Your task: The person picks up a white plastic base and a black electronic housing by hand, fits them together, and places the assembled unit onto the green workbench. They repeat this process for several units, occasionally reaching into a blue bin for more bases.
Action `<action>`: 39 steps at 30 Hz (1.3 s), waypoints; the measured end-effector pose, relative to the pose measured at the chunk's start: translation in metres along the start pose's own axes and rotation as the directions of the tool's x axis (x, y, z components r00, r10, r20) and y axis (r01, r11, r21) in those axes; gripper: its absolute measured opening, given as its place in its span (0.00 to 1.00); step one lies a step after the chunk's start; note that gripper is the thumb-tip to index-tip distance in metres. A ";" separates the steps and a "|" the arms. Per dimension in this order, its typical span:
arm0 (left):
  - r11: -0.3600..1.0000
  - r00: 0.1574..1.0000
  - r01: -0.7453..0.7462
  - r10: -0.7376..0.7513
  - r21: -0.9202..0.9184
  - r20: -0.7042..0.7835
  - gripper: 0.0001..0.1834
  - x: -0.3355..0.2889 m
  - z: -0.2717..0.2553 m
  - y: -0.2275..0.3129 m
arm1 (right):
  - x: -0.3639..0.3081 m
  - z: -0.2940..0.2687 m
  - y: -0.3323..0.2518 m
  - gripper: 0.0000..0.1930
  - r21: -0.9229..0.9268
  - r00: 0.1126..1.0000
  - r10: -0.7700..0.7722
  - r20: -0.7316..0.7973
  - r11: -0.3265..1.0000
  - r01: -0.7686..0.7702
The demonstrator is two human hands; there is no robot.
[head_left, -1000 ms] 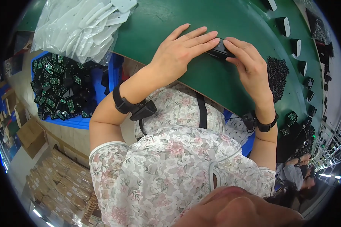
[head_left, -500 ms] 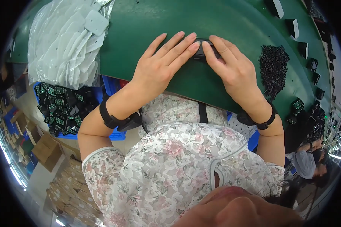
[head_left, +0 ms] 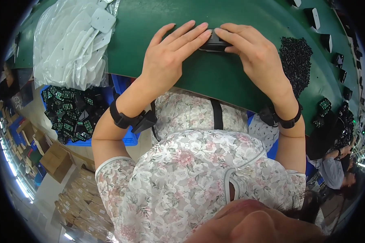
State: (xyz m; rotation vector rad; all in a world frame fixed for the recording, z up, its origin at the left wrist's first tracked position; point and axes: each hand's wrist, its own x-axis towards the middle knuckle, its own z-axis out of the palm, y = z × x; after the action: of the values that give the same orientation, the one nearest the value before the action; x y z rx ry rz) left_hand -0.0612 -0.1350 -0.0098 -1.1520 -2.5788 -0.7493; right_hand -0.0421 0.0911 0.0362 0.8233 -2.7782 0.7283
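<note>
A small black plastic case (head_left: 214, 45) lies on the green table between my hands. My left hand (head_left: 166, 54) is spread with its fingers stretched out, the index fingertip resting on the left edge of the case. My right hand (head_left: 257, 52) closes over the right end of the case, fingertips on its top and thumb along its near right side. Part of the case is hidden beneath the fingers.
On the left lies a clear bag of white plates (head_left: 71, 48). Below it, a blue bin (head_left: 129, 139) holds black parts with green circuit boards (head_left: 69, 113). A pile of small black pieces (head_left: 295, 60) sits right, with black-and-white blocks (head_left: 312, 18) along the far right edge.
My right hand has shifted from lying flat over the case to gripping its right end. The left fingers have drawn slightly leftward, and more of the case shows.
</note>
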 end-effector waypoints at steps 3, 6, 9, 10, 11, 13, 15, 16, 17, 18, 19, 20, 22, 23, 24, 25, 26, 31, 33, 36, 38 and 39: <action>1.000 0.999 0.019 -0.018 0.016 -0.029 0.30 0.003 -0.002 0.002 | 0.002 -0.002 0.000 0.23 0.000 0.998 -0.021 -0.067 1.000 0.021; 0.999 1.000 0.011 -0.010 0.042 -0.026 0.31 0.000 -0.002 0.005 | 0.000 0.000 -0.001 0.23 -0.001 0.997 -0.025 -0.069 1.000 0.025; 0.998 0.999 0.034 -0.035 0.049 0.020 0.33 -0.003 0.001 0.004 | -0.001 0.003 0.000 0.23 -0.020 0.999 -0.011 -0.034 1.000 0.010; 0.998 0.999 0.031 -0.032 0.047 0.015 0.33 -0.003 0.002 0.003 | -0.001 0.003 0.000 0.23 -0.028 0.999 -0.021 -0.037 0.999 0.020; 0.999 1.000 0.029 -0.029 0.044 0.011 0.33 -0.004 0.002 0.001 | -0.001 0.004 0.000 0.23 -0.036 0.999 -0.030 -0.039 0.999 0.028; 0.998 0.999 0.031 -0.032 0.046 0.022 0.33 -0.005 0.001 0.002 | -0.002 0.005 -0.003 0.23 -0.067 0.999 -0.026 -0.032 0.997 0.024; 0.999 0.999 0.025 -0.027 0.043 0.037 0.33 -0.005 -0.002 0.002 | -0.003 0.007 -0.007 0.23 -0.100 1.000 -0.013 -0.027 0.995 0.010; 0.999 0.998 0.018 -0.020 0.042 0.056 0.32 -0.005 -0.003 0.002 | -0.003 0.008 -0.009 0.23 -0.141 0.999 -0.033 -0.041 0.990 0.027; 0.999 0.997 0.010 -0.013 0.041 0.075 0.31 -0.005 -0.004 0.003 | -0.004 0.009 -0.009 0.24 -0.182 0.997 -0.054 -0.053 0.982 0.043; 0.999 0.997 0.005 -0.008 0.038 0.080 0.31 -0.005 -0.006 0.004 | -0.005 0.009 -0.007 0.24 -0.182 0.997 -0.046 -0.055 0.983 0.036; 0.999 0.997 -0.003 -0.001 0.048 0.083 0.30 -0.005 -0.007 0.006 | -0.006 0.009 -0.001 0.24 -0.142 0.996 -0.065 -0.057 0.988 0.057; 0.998 0.996 -0.012 0.007 0.059 0.086 0.28 -0.005 -0.008 0.007 | -0.006 0.009 0.002 0.24 -0.102 0.995 -0.084 -0.061 0.992 0.078; 0.997 0.995 -0.024 0.017 0.074 0.094 0.28 -0.004 -0.007 0.009 | -0.006 0.008 0.001 0.24 -0.100 0.996 -0.071 -0.056 0.993 0.065; 0.995 0.995 -0.033 0.024 0.090 0.098 0.27 -0.004 -0.007 0.010 | -0.006 0.008 0.001 0.24 -0.098 0.997 -0.062 -0.048 0.994 0.057; 0.995 0.995 -0.038 0.029 0.088 0.099 0.27 -0.003 -0.007 0.009 | -0.008 0.009 -0.003 0.24 -0.100 0.997 -0.058 -0.051 0.994 0.053; 0.994 0.995 -0.050 0.041 0.100 0.091 0.27 -0.003 -0.006 0.008 | -0.009 0.012 -0.010 0.24 -0.146 0.997 -0.017 -0.074 0.989 0.006; 0.992 0.995 -0.062 0.052 0.111 0.083 0.27 -0.002 -0.005 0.006 | -0.010 0.014 -0.014 0.24 -0.191 0.995 0.023 -0.098 0.981 -0.041; 0.989 0.996 -0.076 0.071 0.128 0.046 0.26 0.003 0.005 0.009 | -0.016 0.016 0.005 0.25 -0.115 0.989 -0.002 -0.146 0.993 -0.015; 0.991 0.997 -0.068 0.065 0.116 0.028 0.26 0.002 0.011 0.009 | -0.015 0.010 0.007 0.23 -0.178 0.997 -0.016 -0.072 0.984 0.003; 0.990 0.999 -0.046 0.049 0.137 -0.017 0.28 0.001 0.013 0.010 | 0.002 -0.012 -0.017 0.16 -0.026 0.995 0.079 -0.056 0.996 -0.081; 0.993 0.997 -0.047 0.054 0.109 -0.058 0.28 0.007 0.009 0.013 | 0.003 -0.013 -0.012 0.16 -0.022 0.998 0.057 -0.026 0.998 -0.057; 0.995 0.997 -0.052 0.058 0.087 -0.058 0.28 0.006 0.008 0.012 | 0.004 -0.012 -0.009 0.16 -0.011 1.000 0.031 0.001 0.999 -0.031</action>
State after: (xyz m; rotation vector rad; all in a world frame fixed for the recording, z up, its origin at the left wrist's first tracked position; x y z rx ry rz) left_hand -0.0566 -0.1202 -0.0103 -1.1510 -2.4928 -0.6447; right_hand -0.0400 0.0884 0.0514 0.7805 -2.7996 0.7168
